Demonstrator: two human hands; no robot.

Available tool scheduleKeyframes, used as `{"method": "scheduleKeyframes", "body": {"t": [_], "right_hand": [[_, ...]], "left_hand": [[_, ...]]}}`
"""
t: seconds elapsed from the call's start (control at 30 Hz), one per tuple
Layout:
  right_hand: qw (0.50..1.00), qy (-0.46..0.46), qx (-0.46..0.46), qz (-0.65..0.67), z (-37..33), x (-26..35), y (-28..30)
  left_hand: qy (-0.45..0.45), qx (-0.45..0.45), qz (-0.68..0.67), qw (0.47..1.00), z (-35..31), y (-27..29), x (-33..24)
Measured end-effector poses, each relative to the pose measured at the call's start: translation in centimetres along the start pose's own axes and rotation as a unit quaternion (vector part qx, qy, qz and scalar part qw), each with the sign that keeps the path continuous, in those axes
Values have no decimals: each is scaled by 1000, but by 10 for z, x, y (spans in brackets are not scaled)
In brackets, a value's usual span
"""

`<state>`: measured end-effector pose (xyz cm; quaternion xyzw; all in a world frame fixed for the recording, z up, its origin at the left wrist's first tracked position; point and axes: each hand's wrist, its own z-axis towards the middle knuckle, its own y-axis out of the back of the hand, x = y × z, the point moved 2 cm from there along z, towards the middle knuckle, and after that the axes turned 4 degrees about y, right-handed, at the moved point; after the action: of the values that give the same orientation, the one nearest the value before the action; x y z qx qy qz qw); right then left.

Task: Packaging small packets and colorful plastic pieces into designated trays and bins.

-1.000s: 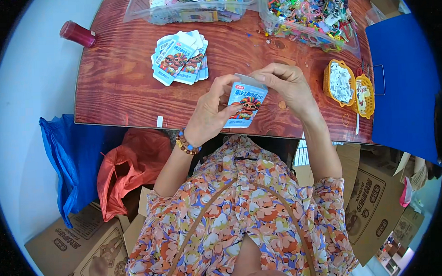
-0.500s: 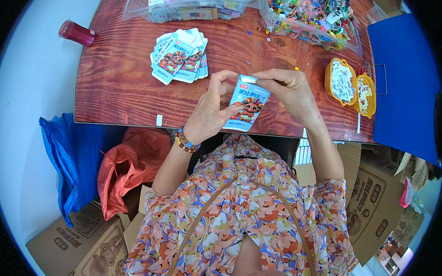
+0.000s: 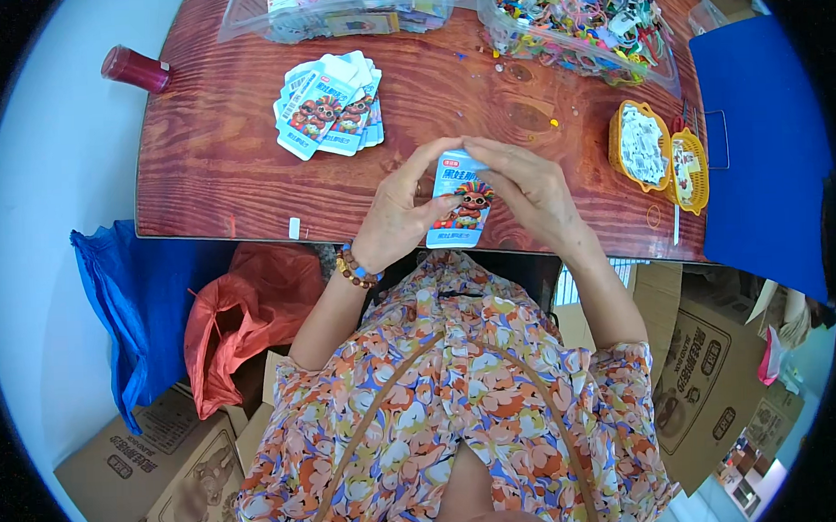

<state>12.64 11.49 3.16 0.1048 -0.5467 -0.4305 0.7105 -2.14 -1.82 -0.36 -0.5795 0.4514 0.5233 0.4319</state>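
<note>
Just above the table's near edge, a small light-blue carton (image 3: pixel 457 225) printed with a cartoon figure is held upright between my hands. My left hand (image 3: pixel 400 217) grips its left side, the thumb lying across the front. At the top end, the fingers of my right hand (image 3: pixel 533 191) are bent over the edge and press on it; the top flap is hidden under them. Farther off to the left lies a loose pile of flat cartons (image 3: pixel 332 107) with the same print.
Clear plastic bins at the back hold printed packets (image 3: pixel 362 24) and colourful small trinkets (image 3: pixel 580 25). Yellow baskets (image 3: pixel 666 193) with white slips stand at the right. A dark red jar (image 3: pixel 137 70) is at the far left; blue (image 3: pixel 134 308) and red bags (image 3: pixel 226 314) hang below the edge.
My right fingers have moved from holding the top flap up to bending over the carton's top, which now looks folded down. The carton has turned slightly more upright.
</note>
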Motion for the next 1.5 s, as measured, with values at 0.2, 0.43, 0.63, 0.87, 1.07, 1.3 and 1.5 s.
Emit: {"method": "scheduleKeyframes", "body": {"t": [0.2,0.43,0.63,0.87,1.07,1.3,1.5], "right_hand": [[993,-49,-83,73,-12,-11,1],[995,-20,-33,94,-13,-15,13],[984,-83,-43,150,-11,-16,11],[974,-125,-10,188,-14,-33,-1],[720,-336,-216,567,-24,-61,-41],[850,-278,28,447,57,-30,-60],[956,8,-22,-294,223,-52,3]], "left_hand": [[-13,-16,-90,996,3,-5,1],[-9,6,-28,1000,4,-7,6],[2,-24,9,1000,7,-11,5],[8,-15,-79,997,8,-2,1],[-84,-178,165,966,2,-5,18],[-118,-278,80,950,7,25,-7],[-59,-279,-67,956,-11,62,-18]]}}
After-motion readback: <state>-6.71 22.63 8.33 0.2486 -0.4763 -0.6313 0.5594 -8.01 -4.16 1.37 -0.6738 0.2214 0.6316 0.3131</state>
